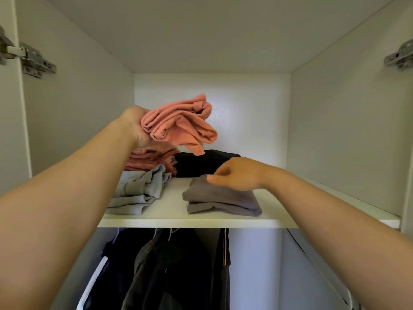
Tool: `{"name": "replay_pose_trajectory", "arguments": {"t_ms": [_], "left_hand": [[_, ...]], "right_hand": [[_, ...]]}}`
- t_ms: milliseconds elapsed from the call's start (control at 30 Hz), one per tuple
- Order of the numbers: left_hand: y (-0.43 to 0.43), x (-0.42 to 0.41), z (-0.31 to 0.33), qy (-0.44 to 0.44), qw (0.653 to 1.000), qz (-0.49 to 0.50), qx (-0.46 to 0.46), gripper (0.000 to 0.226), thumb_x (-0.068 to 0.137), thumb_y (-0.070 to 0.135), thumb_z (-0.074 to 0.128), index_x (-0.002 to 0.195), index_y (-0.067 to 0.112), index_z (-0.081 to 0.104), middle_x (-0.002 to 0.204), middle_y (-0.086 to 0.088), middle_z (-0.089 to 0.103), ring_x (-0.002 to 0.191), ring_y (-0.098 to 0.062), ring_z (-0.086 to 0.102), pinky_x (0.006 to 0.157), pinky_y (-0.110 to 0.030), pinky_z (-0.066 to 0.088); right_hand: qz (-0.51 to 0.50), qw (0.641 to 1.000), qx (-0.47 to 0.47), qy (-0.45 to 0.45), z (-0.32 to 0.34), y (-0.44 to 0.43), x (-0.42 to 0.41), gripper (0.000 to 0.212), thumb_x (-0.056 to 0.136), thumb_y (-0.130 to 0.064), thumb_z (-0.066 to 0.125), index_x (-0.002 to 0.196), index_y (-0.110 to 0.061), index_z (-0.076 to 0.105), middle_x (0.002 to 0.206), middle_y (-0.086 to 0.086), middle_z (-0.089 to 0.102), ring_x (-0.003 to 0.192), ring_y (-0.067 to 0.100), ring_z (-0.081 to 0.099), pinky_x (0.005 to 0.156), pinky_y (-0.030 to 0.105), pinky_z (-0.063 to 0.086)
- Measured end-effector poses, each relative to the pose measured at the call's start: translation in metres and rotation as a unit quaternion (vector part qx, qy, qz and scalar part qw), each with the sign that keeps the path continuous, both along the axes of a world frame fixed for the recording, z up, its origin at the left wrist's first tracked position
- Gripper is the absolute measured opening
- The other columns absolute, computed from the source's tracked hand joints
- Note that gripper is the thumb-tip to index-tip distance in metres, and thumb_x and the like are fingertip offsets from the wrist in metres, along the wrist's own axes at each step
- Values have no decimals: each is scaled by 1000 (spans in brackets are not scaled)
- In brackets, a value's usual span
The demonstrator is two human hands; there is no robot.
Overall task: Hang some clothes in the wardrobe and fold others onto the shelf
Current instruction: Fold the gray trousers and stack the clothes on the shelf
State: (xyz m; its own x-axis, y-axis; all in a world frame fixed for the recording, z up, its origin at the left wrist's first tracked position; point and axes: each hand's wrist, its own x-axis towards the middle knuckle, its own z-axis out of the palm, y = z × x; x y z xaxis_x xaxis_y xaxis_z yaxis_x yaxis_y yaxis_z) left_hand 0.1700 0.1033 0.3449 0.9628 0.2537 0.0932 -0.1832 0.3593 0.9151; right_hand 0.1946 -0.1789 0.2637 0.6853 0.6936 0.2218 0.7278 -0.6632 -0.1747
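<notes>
Reaching with both bare arms into an open wardrobe [335, 130], over its white shelf [174, 218]; gripping in the left hand [136, 126] a loosely folded salmon-pink garment [181, 126], lifted clear above the back left part of the shelf, one end hanging down toward the shelf; fingers of that hand hidden behind the cloth, so wrapped round the bundle as far as can be seen, spread or pressed together impossible to tell.

Resting the right hand [237, 174] on top of a folded dark grey garment [221, 199] at the front of the shelf, right of its middle; fingers curled inward and close together, thumb laid along the top fold; pinching the cloth or only touching it, cannot tell.

Elsewhere on the shelf: at the back, near the middle, a folded black garment [201, 163]; at the back left, a stack of folded pink cloth [152, 158], touching the black one; at the front left, a rumpled pale grey-blue garment [138, 191], partly hidden by the left forearm.

Under the shelf: dark clothes [174, 269] on hangers, packed close. Above the shelf, on either side wall: a metal door hinge [33, 61] left, another hinge [397, 57] right.
</notes>
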Motion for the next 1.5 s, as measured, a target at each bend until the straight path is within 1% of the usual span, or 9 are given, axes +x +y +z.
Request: {"name": "replay_pose_trajectory", "arguments": {"t_ms": [167,300,433,500,567,767,1033,1233,1500], "left_hand": [[-51,-20,-8,-28,999,-28,-4,50,103,16,20,103,-8,64,99,-23,71,74,-33,73,58,-55,57],[-67,-11,-12,-11,999,-40,-8,47,97,13,31,133,-2,57,113,-21,66,94,-32,69,85,-48,57],[-80,2,-29,6,997,-80,-19,43,100,20,36,122,-5,63,111,-22,69,91,-32,71,83,-46,58],[-88,10,-45,27,996,-87,2,41,101,25,39,118,-4,64,119,-21,67,96,-32,69,93,-45,54],[-93,20,-65,67,994,-74,41,35,102,28,42,114,4,65,115,-18,69,93,-29,67,91,-42,54],[-94,25,-102,187,955,-59,223,33,101,36,53,121,11,62,105,-13,75,92,-25,71,76,-38,61],[-90,8,-97,193,949,-105,224,26,94,24,67,110,4,70,105,-11,75,89,-19,73,77,-32,62],[-95,12,-98,154,948,-27,278,27,94,24,67,114,5,65,106,-14,75,101,-26,71,89,-42,58],[-100,10,-108,232,911,-31,341,32,93,30,69,114,6,67,101,-8,75,88,-21,72,79,-33,59]], "right_hand": [[-20,991,-112,69,-46,4,15,56,101,-62,26,152,-39,33,159,-8,33,148,19,25,118,36,19],[-44,964,201,168,-38,-8,19,42,104,-47,36,117,-24,69,123,-2,67,118,21,59,95,28,43],[-7,782,513,355,-20,-21,29,62,102,-61,21,119,-20,63,109,8,73,107,27,67,99,43,47],[56,657,579,480,-9,-26,31,81,94,-74,17,126,-11,58,114,16,72,105,35,68,92,52,51],[62,603,580,544,-3,-29,29,98,86,-84,21,125,-2,58,116,22,70,102,40,69,87,54,52],[-91,783,408,461,-12,-25,30,62,89,-67,54,97,-8,72,90,18,75,74,32,74,70,46,62],[-145,814,366,427,-5,-21,24,20,95,-24,58,79,-14,64,64,2,68,49,14,65,42,17,49],[-117,833,402,362,-9,-20,16,11,90,-9,59,98,-6,66,87,16,73,80,30,70,90,47,57],[-197,877,304,317,-23,-13,16,9,96,-17,55,87,-17,58,71,1,61,61,13,56,44,17,43]]}}
